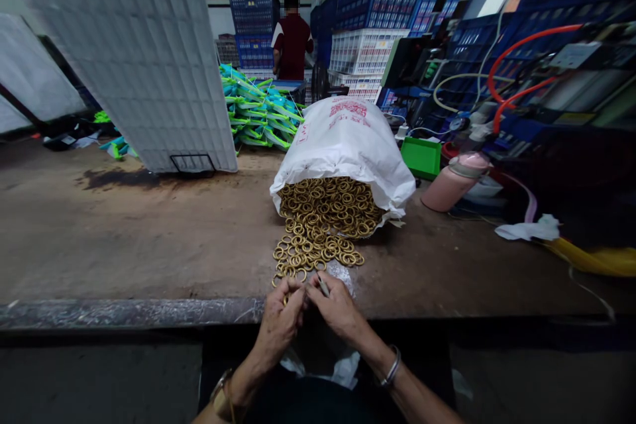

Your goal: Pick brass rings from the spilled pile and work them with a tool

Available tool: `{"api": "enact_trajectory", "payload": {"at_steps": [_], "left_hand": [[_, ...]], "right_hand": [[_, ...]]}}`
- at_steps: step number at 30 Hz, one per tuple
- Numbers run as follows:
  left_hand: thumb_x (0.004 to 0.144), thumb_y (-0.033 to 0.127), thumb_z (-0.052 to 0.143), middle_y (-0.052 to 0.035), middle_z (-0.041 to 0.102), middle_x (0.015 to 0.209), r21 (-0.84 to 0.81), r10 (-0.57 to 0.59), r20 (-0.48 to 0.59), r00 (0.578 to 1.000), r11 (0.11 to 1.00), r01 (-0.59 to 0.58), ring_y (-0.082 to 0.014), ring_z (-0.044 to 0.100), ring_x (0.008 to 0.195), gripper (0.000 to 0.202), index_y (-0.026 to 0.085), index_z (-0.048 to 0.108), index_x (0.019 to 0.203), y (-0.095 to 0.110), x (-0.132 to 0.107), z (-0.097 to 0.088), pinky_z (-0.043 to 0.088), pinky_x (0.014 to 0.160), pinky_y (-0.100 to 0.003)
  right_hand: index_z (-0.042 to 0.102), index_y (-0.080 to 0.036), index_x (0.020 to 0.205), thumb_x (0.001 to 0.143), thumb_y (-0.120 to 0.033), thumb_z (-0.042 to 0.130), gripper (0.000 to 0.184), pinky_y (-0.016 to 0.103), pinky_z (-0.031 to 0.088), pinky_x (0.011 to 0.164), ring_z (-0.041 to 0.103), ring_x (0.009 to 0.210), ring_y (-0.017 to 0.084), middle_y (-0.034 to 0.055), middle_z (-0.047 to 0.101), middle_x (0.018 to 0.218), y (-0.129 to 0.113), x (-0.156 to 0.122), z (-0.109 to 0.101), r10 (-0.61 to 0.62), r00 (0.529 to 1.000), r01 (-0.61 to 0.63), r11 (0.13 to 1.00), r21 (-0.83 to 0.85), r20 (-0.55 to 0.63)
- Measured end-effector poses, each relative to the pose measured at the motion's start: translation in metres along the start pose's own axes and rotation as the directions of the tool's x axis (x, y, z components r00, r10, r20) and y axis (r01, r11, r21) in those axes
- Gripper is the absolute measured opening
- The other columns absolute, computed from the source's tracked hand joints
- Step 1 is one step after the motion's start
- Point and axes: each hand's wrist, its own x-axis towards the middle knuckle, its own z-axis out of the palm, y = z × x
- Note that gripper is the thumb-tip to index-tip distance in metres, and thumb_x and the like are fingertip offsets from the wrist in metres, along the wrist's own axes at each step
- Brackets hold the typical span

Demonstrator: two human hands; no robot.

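Observation:
At the table's front edge my left hand is closed, with a bit of a brass-coloured ring showing between its fingers. Close beside it, fingertips almost meeting, my right hand grips a small grey tool with a thin end; its exact kind is unclear. Just beyond both hands lie many loose brass-coloured rings. They spill from the mouth of a white woven sack with red print, which lies on its side and holds more of the same rings.
A tall white ribbed panel stands on the wooden table at left. Bright green and blue items are heaped behind. At right are a pink bottle, a green tray and red hoses. A person stands near stacked crates.

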Motion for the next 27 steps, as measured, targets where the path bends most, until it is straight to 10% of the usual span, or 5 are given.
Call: {"api": "enact_trajectory", "payload": {"at_steps": [20,27], "left_hand": [[0.073,0.044,0.054,0.0048,0.051,0.062,-0.216,-0.121,0.205,0.971,0.962,0.165,-0.003,0.037,0.039,0.028,0.018,0.044,0.075,-0.0052,-0.0042,-0.0079,0.021,0.033,-0.013],[0.073,0.044,0.055,0.0042,0.05,0.065,-0.259,-0.107,0.169,0.98,0.954,0.149,-0.0025,0.036,0.042,0.029,0.018,0.045,0.076,-0.0075,-0.0065,-0.0057,0.021,0.036,-0.013]], "right_hand": [[0.04,-0.02,0.063,0.079,-0.039,0.043,0.025,0.02,0.025,0.043,0.03,0.042,0.006,-0.0084,0.035,0.047,0.0054,0.0,0.004,0.075,0.987,-0.118,0.939,0.323,0.145],[0.05,-0.019,0.076,0.083,-0.031,0.038,0.018,0.022,0.034,0.054,0.043,0.053,0.01,-0.0045,0.046,0.056,0.002,-0.0023,-0.0002,-0.073,0.997,0.073,0.996,0.043,-0.014]]}}
